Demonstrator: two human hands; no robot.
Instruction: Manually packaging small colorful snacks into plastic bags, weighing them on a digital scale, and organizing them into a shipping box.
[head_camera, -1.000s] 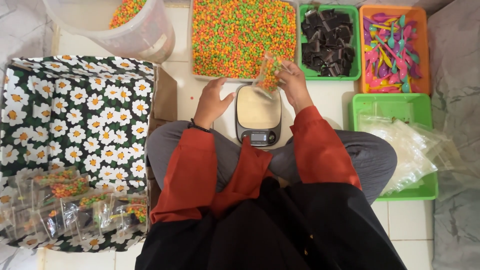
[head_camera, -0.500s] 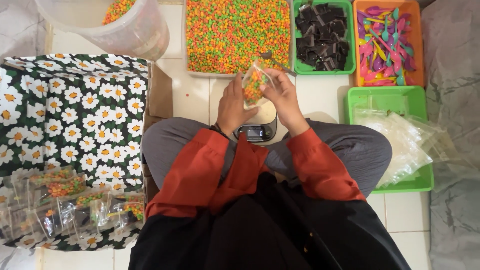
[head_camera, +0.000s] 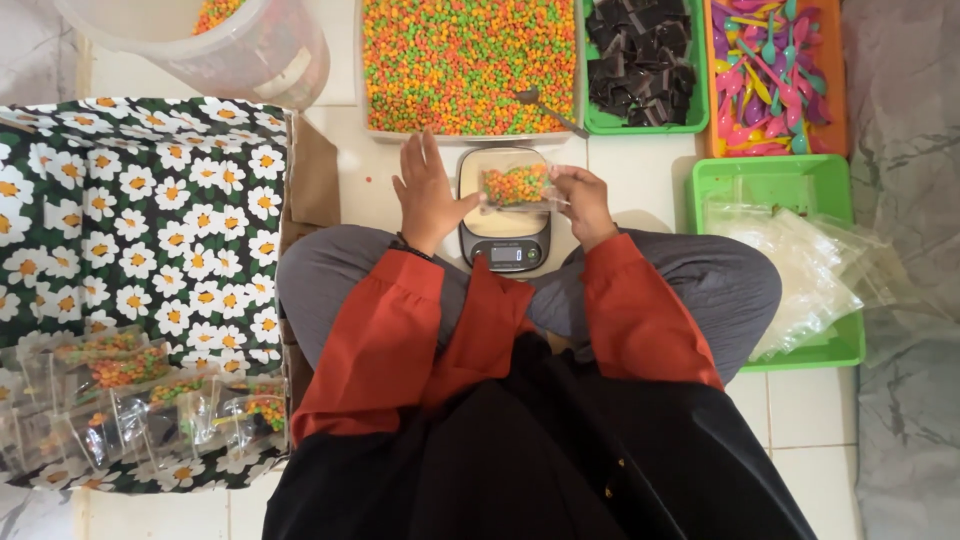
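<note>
- At the near left, a heap of small clear plastic bags already filled with orange and green sweets (head_camera: 130, 400) lies on a black cloth printed with white daisies (head_camera: 140, 220).
- At the far left stands a large translucent plastic tub (head_camera: 215, 40), with the same coloured sweets showing inside it.
- The left hand (head_camera: 428, 195) is flat and open, fingers together and pointing away, its thumb side touching the left end of a small clear plastic bag part-filled with orange and green sweets (head_camera: 515, 186); it grips nothing that can be seen.
- That bag sits over the pale platform of a small grey digital kitchen scale (head_camera: 505, 240), which stands on the white tiled floor (head_camera: 640, 180) just beyond the crossed legs (whether the bag rests fully on the platform cannot be told).
- Just beyond the scale is a wide shallow tray of loose orange, green and yellow sweets (head_camera: 465, 60), with a dark metal scoop (head_camera: 545, 105) lying at its near right corner.
- The right hand (head_camera: 585, 200) pinches the bag's right end, fingers closed on the plastic.
- Farther right: a green tray of dark chocolate pieces (head_camera: 640, 60), an orange tray of pink, purple and teal plastic spoons (head_camera: 770, 70), and nearer, a green tray holding empty clear bags (head_camera: 800, 260).
</note>
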